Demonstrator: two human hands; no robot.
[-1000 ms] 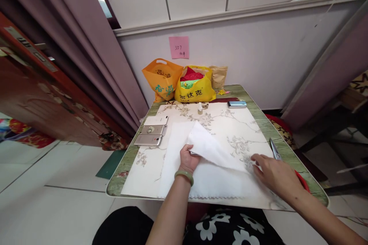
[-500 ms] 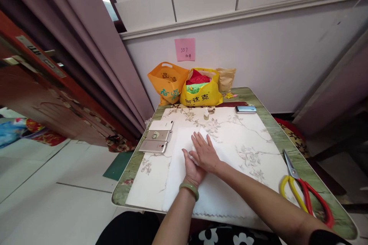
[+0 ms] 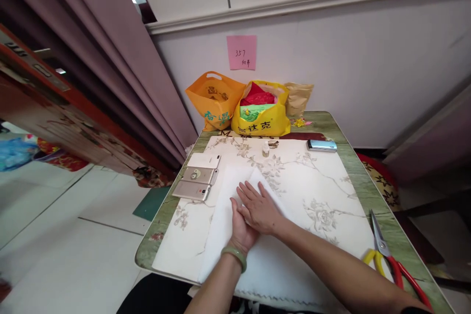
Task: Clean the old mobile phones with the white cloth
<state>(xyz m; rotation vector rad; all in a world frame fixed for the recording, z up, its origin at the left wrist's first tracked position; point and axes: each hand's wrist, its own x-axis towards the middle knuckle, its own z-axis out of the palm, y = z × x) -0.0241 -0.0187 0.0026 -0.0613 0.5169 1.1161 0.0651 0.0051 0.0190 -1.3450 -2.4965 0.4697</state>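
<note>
My left hand [image 3: 242, 231], with a green bangle at the wrist, is turned palm up, its thumb stretched out. My right hand [image 3: 260, 210] lies flat across that palm with its fingers straight. The left fingers are mostly covered by the right hand, and I cannot make out whether anything lies between the palms. Beneath both hands is a white sheet [image 3: 274, 265], soft-looking like cloth, with a zigzag front edge and a raised or folded far corner. A patterned floral mat [image 3: 316, 176] lies under the sheet.
Several phones [image 3: 195, 175] lie to the left. Scissors [image 3: 381, 245] with yellow and red handles rest at right. Farther back are a small bottle [image 3: 265, 150], a blue case [image 3: 322, 145], an orange bag [image 3: 217, 103], a yellow bag [image 3: 263, 120] and a brown pouch [image 3: 299, 98].
Both hands remain pressed together and sit slightly lower and to the left in view. The camera has shifted a little. The sheet's far corner now shows a clearer fold.
</note>
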